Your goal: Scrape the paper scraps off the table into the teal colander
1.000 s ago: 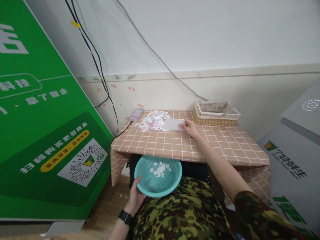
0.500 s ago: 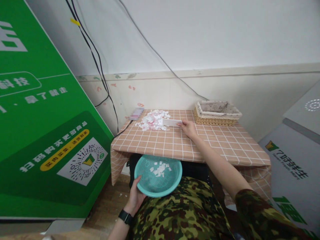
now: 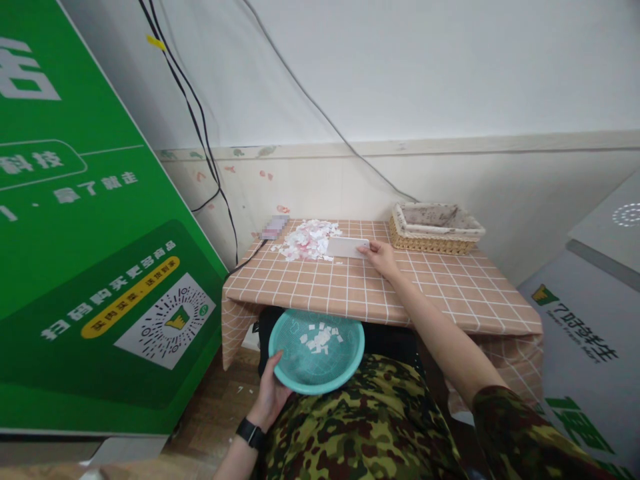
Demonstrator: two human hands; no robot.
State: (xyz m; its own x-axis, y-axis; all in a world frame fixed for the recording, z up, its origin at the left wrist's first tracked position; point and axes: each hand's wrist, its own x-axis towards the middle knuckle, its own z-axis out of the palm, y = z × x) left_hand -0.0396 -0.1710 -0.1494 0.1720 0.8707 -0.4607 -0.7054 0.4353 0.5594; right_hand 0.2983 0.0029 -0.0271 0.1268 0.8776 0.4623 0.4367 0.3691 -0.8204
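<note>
My left hand [image 3: 271,395] grips the rim of a teal mesh bowl [image 3: 316,349] that rests on my lap below the table's front edge; several small white paper scraps lie in it. My right hand [image 3: 383,257] reaches across the small table with the pink checked cloth [image 3: 370,290] and holds a flat white card [image 3: 347,247] by its right end. The card stands on the cloth right beside a pile of white and pink paper scraps [image 3: 307,240], touching the pile's right side.
A wicker basket [image 3: 434,227] sits at the table's back right. A small blurred object [image 3: 273,227] with a black cable lies at the back left. A large green sign [image 3: 95,253] leans on the left; a grey box [image 3: 590,313] stands on the right.
My right hand tilted the card on edge against the pile half a second ago, and now the card shows flatter again, slightly to the right. The left hand and bowl stay put.
</note>
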